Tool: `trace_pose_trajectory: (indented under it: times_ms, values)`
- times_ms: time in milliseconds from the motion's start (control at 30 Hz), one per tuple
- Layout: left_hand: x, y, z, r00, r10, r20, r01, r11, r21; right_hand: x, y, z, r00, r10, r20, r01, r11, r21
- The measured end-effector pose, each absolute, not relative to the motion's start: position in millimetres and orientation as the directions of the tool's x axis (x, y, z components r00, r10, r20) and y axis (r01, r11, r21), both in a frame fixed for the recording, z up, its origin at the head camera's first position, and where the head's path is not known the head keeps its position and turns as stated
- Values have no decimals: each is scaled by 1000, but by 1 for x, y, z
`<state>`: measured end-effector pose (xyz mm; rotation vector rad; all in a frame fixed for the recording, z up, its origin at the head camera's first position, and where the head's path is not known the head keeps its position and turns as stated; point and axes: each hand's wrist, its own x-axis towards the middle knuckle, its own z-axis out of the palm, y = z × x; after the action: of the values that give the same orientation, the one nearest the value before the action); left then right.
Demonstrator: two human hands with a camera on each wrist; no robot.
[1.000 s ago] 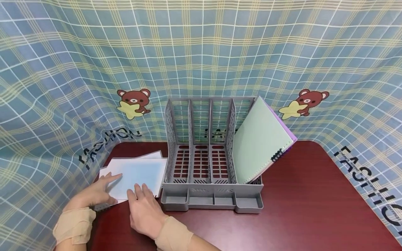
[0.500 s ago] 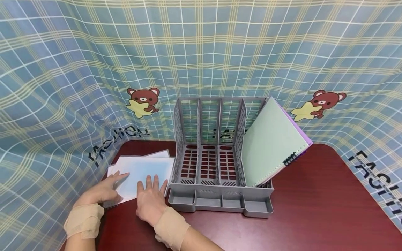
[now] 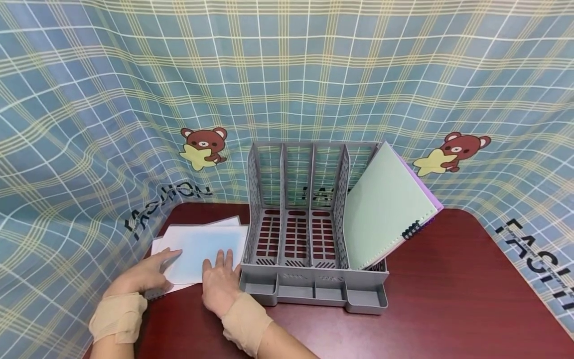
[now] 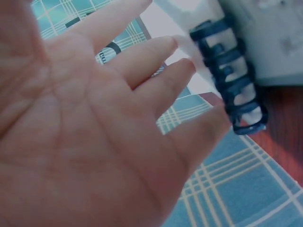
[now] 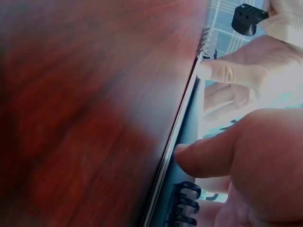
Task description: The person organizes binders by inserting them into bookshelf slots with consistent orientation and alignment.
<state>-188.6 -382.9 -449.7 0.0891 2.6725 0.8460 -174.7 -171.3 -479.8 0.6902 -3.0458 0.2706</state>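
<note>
A light-blue spiral notebook (image 3: 197, 244) lies on top of a loose stack at the left of the table; the corner of a white notebook (image 3: 230, 221) sticks out beneath it. My left hand (image 3: 141, 274) is at the stack's left side, fingers extended, index finger over the cover. In the left wrist view its fingertips are right at a dark ring binding (image 4: 234, 78). My right hand (image 3: 220, 289) rests on the cover's near right part with straight fingers. Its thumb (image 5: 203, 158) touches the near edge in the right wrist view, beside dark rings (image 5: 185, 205).
Right beside the stack stands a grey file rack (image 3: 314, 271) with upright dividers and small front trays. A pale-green spiral notebook (image 3: 387, 209) leans in its rightmost slot, a purple one (image 3: 417, 179) behind it. A checked curtain (image 3: 287, 75) hangs around the table (image 3: 448, 289).
The head view has shifted, so everything appears farther right than a second ago. My right hand has slid slightly right along the notebook's near edge. My left hand stays at the stack's left side.
</note>
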Motion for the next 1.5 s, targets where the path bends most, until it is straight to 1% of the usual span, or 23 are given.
trace_pose_trajectory:
  times_ms: [133, 200, 267, 367, 467, 567, 700, 767, 933, 1000, 1133, 1233, 1367, 1500]
  values:
    - [-187, -382, -447, -937, 161, -309, -48, 819, 572, -172, -173, -478, -899, -439, 19, -438, 893, -107]
    - [-186, -381, -447, -938, 161, -306, -41, 826, 562, -171, -172, -477, -895, -445, 29, -446, 891, -82]
    - [-186, -380, -447, -941, 159, -298, -32, 836, 547, -171, -171, -477, -886, -459, 63, -463, 884, -63]
    - [-185, -379, -445, -953, 160, -256, -1, 846, 533, -171, -168, -477, -858, -491, 153, -504, 862, -56]
    - [-185, -379, -441, -970, 165, -178, 51, 857, 513, -172, -167, -477, -823, -515, 239, -539, 841, -47]
    - [-184, -379, -434, -985, 145, -97, 82, 874, 479, -172, -165, -476, -805, -516, 293, -554, 831, -58]
    - [-183, -378, -423, -995, 97, 32, 102, 919, 380, -171, -162, -472, -790, -503, 349, -566, 818, -104]
    - [-183, -375, -417, -990, 87, 114, 122, 927, 355, -171, -161, -468, -779, -493, 389, -570, 814, -110]
    - [-180, -365, -401, -939, 86, 332, 207, 913, 350, -172, -158, -458, -744, -444, 499, -574, 808, -137]
    - [-177, -361, -397, -914, 75, 398, 222, 915, 338, -171, -157, -456, -734, -422, 533, -578, 800, -163]
    - [-173, -349, -387, -857, 84, 508, 262, 921, 289, -172, -156, -451, -723, -354, 593, -566, 796, -214]
    - [-169, -336, -375, -809, 94, 580, 293, 920, 260, -173, -155, -448, -728, -293, 620, -556, 781, -284]
    - [-160, -314, -358, -744, 94, 662, 327, 915, 237, -174, -153, -444, -734, -230, 639, -568, 724, -392]
    - [-153, -295, -344, -664, 124, 737, 376, 907, 187, -176, -151, -439, -723, -189, 664, -598, 653, -465]
